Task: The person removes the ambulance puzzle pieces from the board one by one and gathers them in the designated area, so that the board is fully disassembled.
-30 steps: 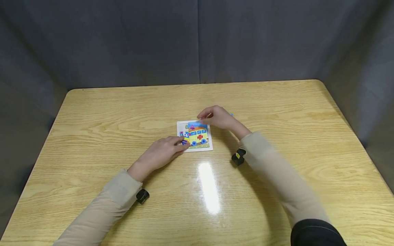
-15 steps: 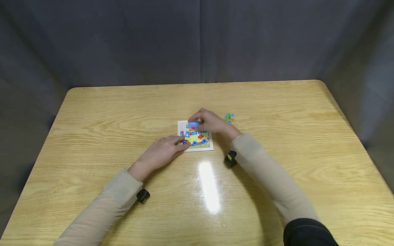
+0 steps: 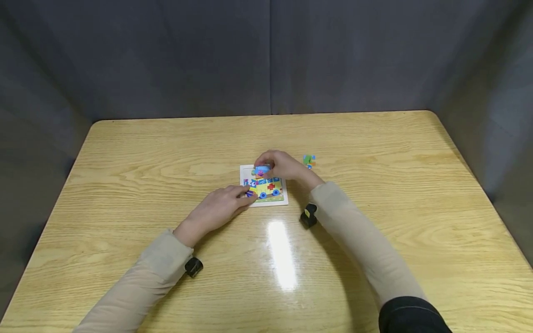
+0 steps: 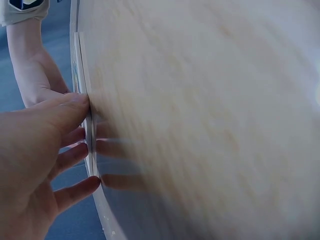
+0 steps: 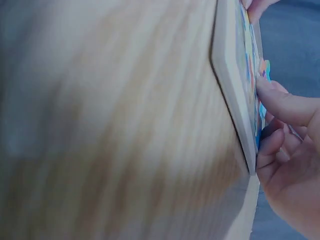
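- Head: a framed puzzle point(image 3: 247, 171) lies on the wooden surface point(image 3: 166, 152); the left hand point(image 3: 222, 203) rests fingers on its near left part. The right hand's point(image 3: 283, 165) grip is narrow, pinching a blue-and-pink piece point(image 3: 261, 170) over its far side. Green pieces point(image 3: 308, 160) lie to the right.
- Left wrist: left grip loose, fingers spread along the puzzle's edge.
- Right wrist: thumb and fingers around the piece, partly hidden.

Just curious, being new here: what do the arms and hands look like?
Left hand and right hand are bare. Both sleeves are beige, with black fabric higher on the right. A black device sits at each wrist, the right one showing yellow.
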`<action>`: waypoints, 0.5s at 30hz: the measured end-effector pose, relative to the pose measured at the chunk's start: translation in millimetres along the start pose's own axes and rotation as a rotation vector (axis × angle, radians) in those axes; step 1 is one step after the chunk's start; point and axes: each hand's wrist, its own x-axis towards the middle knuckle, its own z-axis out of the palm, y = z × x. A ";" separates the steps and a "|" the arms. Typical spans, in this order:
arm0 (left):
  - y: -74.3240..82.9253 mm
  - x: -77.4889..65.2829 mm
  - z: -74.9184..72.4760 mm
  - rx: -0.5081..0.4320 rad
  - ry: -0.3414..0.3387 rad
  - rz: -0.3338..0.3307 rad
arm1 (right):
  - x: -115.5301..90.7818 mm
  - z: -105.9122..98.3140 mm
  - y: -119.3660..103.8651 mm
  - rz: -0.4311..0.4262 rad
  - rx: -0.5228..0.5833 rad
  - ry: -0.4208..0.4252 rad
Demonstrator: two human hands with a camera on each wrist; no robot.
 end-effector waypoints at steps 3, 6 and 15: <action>0.3 0.3 1.2 -0.003 -0.007 0.000 | 1.2 -1.1 2.0 0.039 0.084 -0.016; 0.4 0.6 1.5 -0.006 -0.018 -0.005 | 1.5 -1.9 1.9 0.077 0.140 -0.026; 1.8 -0.6 -0.4 -0.001 -0.004 -0.012 | 5.2 -2.4 -0.8 0.130 0.185 -0.026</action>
